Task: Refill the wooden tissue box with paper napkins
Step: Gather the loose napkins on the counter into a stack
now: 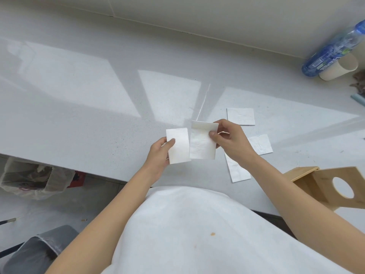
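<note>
White worktop (pixel 79 95) carries 3 loose napkins (pixel 240 116) near the opened wooden tissue box (pixel 335 186). Left hand (pixel 160 153) and right hand (pixel 230 138) each have fingers pinching 1 folded napkin (pixel 178 147), side by side, likely to stack them for loading.

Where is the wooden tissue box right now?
The wooden tissue box sits at the lower right of the head view, at the counter's near edge, beside the person's right forearm and below the loose napkins.

Head-worn wide view, steeply down, close over the counter (pixel 79 107).
</note>
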